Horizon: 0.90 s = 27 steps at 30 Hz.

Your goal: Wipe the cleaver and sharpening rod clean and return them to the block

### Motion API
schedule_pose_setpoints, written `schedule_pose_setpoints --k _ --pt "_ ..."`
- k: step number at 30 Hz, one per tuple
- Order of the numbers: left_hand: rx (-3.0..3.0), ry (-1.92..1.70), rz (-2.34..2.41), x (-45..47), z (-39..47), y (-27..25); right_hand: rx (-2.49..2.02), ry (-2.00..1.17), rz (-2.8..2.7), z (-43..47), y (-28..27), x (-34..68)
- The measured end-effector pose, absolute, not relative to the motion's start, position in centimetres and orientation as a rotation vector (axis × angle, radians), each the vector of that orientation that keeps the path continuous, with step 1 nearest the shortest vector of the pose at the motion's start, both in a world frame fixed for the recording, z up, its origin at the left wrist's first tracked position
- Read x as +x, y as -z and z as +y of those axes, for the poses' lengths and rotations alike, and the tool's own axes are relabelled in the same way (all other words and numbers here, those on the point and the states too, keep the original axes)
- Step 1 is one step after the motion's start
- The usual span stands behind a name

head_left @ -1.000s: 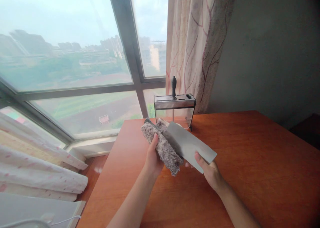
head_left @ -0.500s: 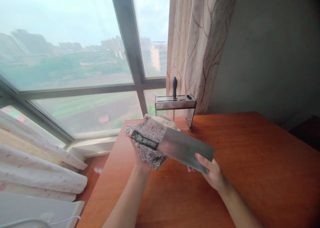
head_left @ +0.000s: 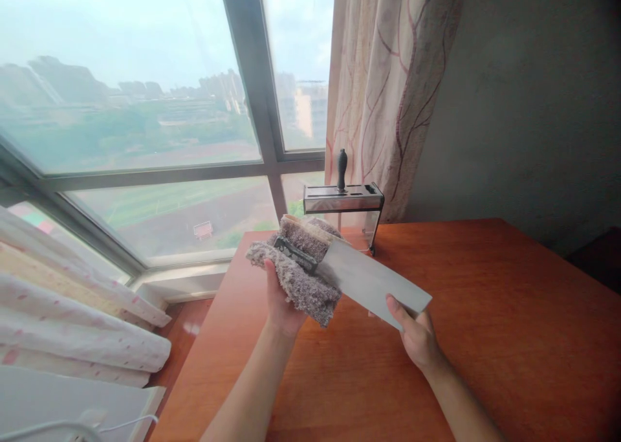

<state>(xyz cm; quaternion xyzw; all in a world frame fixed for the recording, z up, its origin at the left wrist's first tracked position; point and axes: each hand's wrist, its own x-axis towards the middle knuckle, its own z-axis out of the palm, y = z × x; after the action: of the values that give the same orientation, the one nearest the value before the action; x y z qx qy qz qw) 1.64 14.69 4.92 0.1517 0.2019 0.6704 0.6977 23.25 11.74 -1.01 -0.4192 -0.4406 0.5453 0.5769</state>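
Over the worktop (head_left: 514, 306), the left forearm (head_left: 257, 377) and right forearm (head_left: 456, 390) angle inward. The left grip (head_left: 284, 309), nearer the left edge, is cupped, thumb raised; the right grip (head_left: 416, 333) pinches, thumb uppermost, fingers mostly hidden.

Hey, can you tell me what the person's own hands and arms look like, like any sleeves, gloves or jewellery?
The left hand and right hand are bare, with no gloves, and no rings show, though some fingers are hidden. The left forearm and right forearm show no sleeve, watch or bracelet.
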Motion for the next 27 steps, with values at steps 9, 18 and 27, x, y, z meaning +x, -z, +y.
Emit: schedule_pose_setpoints --k 9,18,27 --pt "0.301 -1.469 0.507 1.5 14.6 -4.6 -0.999 -1.215 -1.002 11.8 1.0 23.5" --pt "0.298 -1.423 0.577 1.7 15.0 -4.0 -0.927 -1.439 -1.144 11.7 -0.4 23.4" --pt "0.323 -1.468 0.589 1.1 14.5 -2.3 -0.742 -1.575 -0.764 12.3 -0.4 23.3"
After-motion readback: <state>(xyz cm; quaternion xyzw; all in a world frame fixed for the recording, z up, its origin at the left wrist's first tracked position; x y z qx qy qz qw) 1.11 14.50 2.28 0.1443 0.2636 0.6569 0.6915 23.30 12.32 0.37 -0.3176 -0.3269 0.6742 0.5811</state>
